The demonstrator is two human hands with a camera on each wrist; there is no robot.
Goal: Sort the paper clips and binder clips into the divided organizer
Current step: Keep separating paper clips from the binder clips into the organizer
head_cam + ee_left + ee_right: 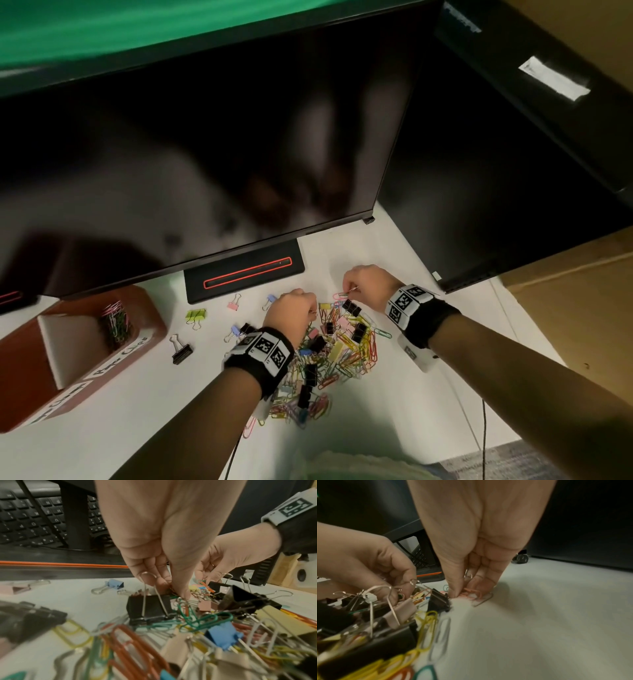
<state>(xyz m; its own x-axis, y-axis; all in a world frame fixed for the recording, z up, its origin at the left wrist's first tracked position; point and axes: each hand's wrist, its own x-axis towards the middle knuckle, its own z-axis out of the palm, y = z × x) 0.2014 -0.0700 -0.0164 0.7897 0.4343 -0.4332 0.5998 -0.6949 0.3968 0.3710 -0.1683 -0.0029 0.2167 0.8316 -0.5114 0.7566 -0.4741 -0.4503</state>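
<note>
A heap of coloured paper clips and binder clips (337, 346) lies on the white desk. My left hand (294, 308) is at the heap's far left edge; its thumb and fingers (173, 589) pinch a few paper clips, right behind a black binder clip (150, 608). At the heap's far right corner my right hand (347, 291) pinches a pink paper clip (471, 593) against the desk, with a silver clip (468, 575) tucked in its fingers. The brown divided organizer (144, 318) stands at the left; one compartment holds paper clips (114, 322).
A large monitor overhangs the desk, its stand base (245, 274) just behind the hands. A second dark screen (479, 205) is on the right. Loose binder clips, green (197, 315), pink (234, 303) and black (181, 351), lie between heap and organizer. A cable (483, 438) runs at the near right.
</note>
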